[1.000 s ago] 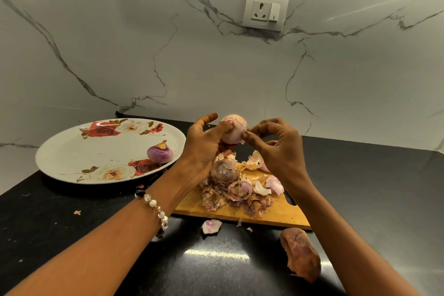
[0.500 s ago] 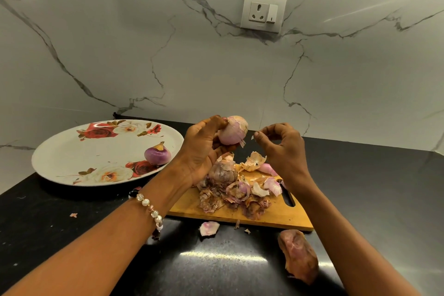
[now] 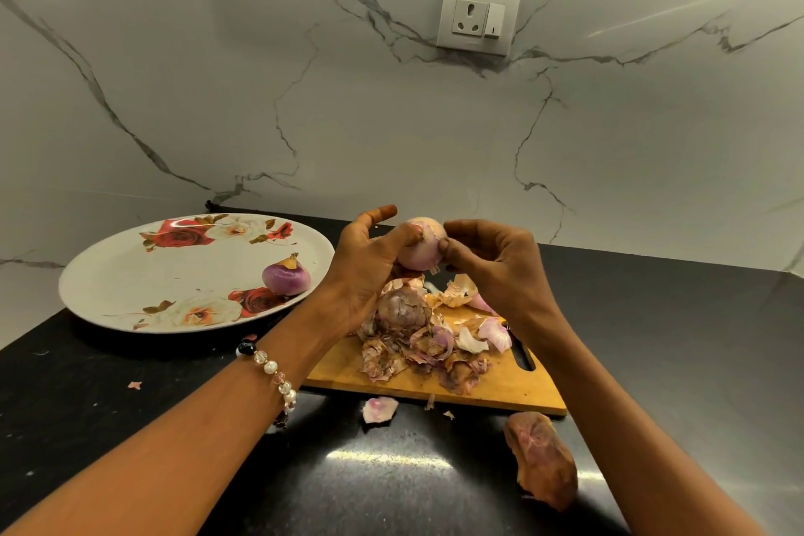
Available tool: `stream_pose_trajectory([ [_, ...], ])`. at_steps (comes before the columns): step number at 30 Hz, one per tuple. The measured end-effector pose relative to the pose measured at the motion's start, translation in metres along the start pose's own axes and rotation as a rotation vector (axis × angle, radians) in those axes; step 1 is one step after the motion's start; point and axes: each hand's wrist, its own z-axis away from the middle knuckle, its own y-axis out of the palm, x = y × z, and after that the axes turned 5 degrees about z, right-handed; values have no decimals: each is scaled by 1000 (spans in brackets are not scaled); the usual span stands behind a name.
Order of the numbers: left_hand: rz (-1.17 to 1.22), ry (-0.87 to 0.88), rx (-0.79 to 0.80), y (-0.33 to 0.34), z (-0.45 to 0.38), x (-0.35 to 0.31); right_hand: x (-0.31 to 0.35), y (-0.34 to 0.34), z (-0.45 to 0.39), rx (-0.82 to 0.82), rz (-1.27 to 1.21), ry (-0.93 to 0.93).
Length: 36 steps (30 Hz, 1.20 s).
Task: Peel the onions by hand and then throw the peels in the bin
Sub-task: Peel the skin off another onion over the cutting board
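My left hand [image 3: 367, 265] grips a pale pink onion [image 3: 417, 250] above the wooden cutting board [image 3: 513, 387]. My right hand [image 3: 500, 270] has its thumb and fingertips on the onion's right side, pinching at its skin. Below the hands an unpeeled brown onion [image 3: 402, 311] sits on the board amid a heap of dry peels [image 3: 435, 353]. A peeled purple onion [image 3: 286, 278] lies on the floral plate [image 3: 130, 274] at the left.
A large loose peel [image 3: 541, 457] and a small pink scrap [image 3: 379, 408] lie on the black counter [image 3: 87, 396] in front of the board. A marble wall with a socket [image 3: 477, 17] rises behind. No bin is in view.
My right hand, which had pulled away from the onion half a second ago, has come back against its right side. My left hand turned the onion slightly.
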Motion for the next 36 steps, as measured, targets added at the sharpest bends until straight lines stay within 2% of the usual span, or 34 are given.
stream_pose_trajectory([
  [4,-85,25,17,1,1,1,2,4,3,-49,38,-64],
  [15,-24,42,0,3,0,1,-2,10,4,-208,58,-120],
  [25,-9,47,0,0,-3,0,1,8,4,-80,-117,-30],
  [36,22,43,9,5,0,2,-6,6,2,-203,-46,-20],
])
